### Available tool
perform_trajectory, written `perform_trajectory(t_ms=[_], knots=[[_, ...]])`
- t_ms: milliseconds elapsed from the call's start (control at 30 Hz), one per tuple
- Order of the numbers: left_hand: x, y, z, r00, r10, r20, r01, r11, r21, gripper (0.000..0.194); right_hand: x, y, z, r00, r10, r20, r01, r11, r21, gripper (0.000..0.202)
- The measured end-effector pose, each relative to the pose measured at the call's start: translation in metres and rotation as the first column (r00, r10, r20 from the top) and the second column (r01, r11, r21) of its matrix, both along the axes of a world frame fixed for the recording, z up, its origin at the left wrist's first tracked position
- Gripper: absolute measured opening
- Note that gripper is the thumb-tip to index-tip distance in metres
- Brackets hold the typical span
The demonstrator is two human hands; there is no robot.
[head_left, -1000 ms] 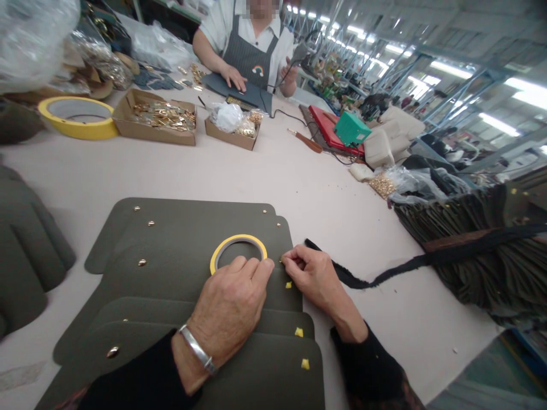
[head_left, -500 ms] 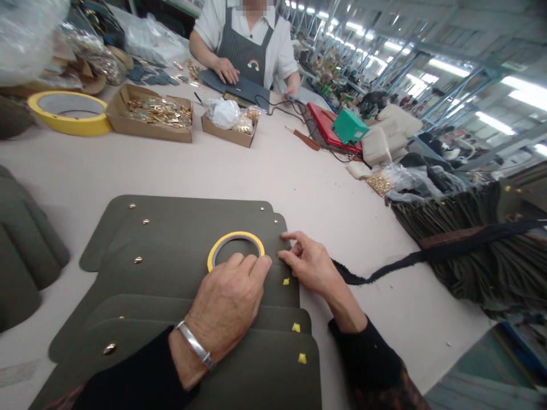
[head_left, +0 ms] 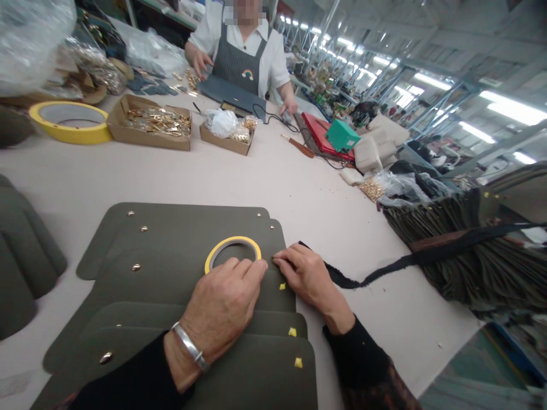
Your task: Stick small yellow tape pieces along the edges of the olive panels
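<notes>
Overlapping dark green panels [head_left: 171, 290] with small gold studs lie before me. My left hand [head_left: 224, 304], with a silver bracelet at the wrist, is closed on a narrow yellow tape roll [head_left: 208, 259] above the panels. Just right of it, my right hand [head_left: 307, 276] has its fingers pressed together at the panels' right edge; whatever is between its fingertips is too small to make out. Below that hand, bits of yellow tape [head_left: 292, 331] stick to the panels near their right edges.
A large yellow tape roll [head_left: 70, 134] and boxes of gold metal parts [head_left: 149, 139] stand at the back left. Across the table sits a person in an apron [head_left: 239, 62]. On the right are a black strip [head_left: 397, 263] and stacked dark green pieces [head_left: 448, 239].
My right hand's index finger, stretched out before, has drawn in against the thumb. The person opposite has lifted a hand off the dark blue piece. The view has shifted slightly.
</notes>
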State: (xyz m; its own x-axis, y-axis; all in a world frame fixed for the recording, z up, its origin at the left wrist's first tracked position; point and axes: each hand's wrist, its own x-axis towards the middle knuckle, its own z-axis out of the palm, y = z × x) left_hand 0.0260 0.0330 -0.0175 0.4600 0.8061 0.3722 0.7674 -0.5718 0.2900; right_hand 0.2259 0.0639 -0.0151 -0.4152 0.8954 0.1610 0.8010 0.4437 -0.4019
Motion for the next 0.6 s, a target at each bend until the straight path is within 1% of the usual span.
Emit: perform_trajectory(t_ms=[100, 167, 233, 300, 333, 367, 400, 467, 500, 533, 600], knots=[[-0.006, 0.004, 0.002, 0.996, -0.014, 0.084, 0.009, 0.998, 0.066, 0.019, -0.008, 0.003, -0.001, 0.983, -0.182, 0.001, 0.181, 0.981, -0.076, 0.011], [-0.01, 0.008, 0.004, 0.987, -0.032, 0.156, 0.013, 0.993, 0.117, 0.021, -0.01, 0.003, 0.001, 0.966, -0.258, -0.009, 0.256, 0.96, -0.115, 0.011], [-0.013, 0.011, 0.008, 0.973, -0.066, 0.22, 0.036, 0.99, 0.137, 0.025, -0.01, 0.001, 0.005, 0.964, -0.265, -0.029, 0.255, 0.95, -0.179, 0.013], [-0.016, 0.013, 0.012, 0.963, -0.092, 0.255, 0.063, 0.991, 0.118, 0.034, -0.008, -0.003, 0.012, 0.978, -0.199, -0.061, 0.176, 0.948, -0.267, 0.014], [-0.016, 0.014, 0.013, 0.961, -0.092, 0.262, 0.068, 0.993, 0.1, 0.038, -0.007, -0.005, 0.016, 0.981, -0.167, -0.095, 0.133, 0.948, -0.288, 0.015], [-0.016, 0.014, 0.014, 0.961, -0.082, 0.264, 0.063, 0.995, 0.08, 0.042, -0.007, -0.007, 0.019, 0.977, -0.149, -0.15, 0.102, 0.955, -0.279, 0.015], [-0.016, 0.013, 0.014, 0.962, -0.068, 0.265, 0.053, 0.997, 0.062, 0.045, -0.008, -0.009, 0.023, 0.964, -0.143, -0.224, 0.088, 0.967, -0.241, 0.015], [-0.015, 0.012, 0.013, 0.964, -0.043, 0.262, 0.034, 0.999, 0.038, 0.045, -0.011, -0.012, 0.028, 0.913, -0.119, -0.389, 0.08, 0.99, -0.116, 0.017], [-0.015, 0.011, 0.011, 0.966, -0.035, 0.257, 0.028, 0.999, 0.033, 0.045, -0.013, -0.013, 0.03, 0.888, -0.082, -0.453, 0.067, 0.997, -0.049, 0.019], [-0.014, 0.011, 0.01, 0.968, -0.033, 0.25, 0.025, 0.999, 0.036, 0.044, -0.015, -0.014, 0.031, 0.873, -0.026, -0.488, 0.036, 0.999, 0.011, 0.02], [-0.013, 0.01, 0.007, 0.972, -0.037, 0.231, 0.022, 0.998, 0.063, 0.043, -0.019, -0.015, 0.032, 0.87, 0.098, -0.482, -0.045, 0.992, 0.12, 0.021]])
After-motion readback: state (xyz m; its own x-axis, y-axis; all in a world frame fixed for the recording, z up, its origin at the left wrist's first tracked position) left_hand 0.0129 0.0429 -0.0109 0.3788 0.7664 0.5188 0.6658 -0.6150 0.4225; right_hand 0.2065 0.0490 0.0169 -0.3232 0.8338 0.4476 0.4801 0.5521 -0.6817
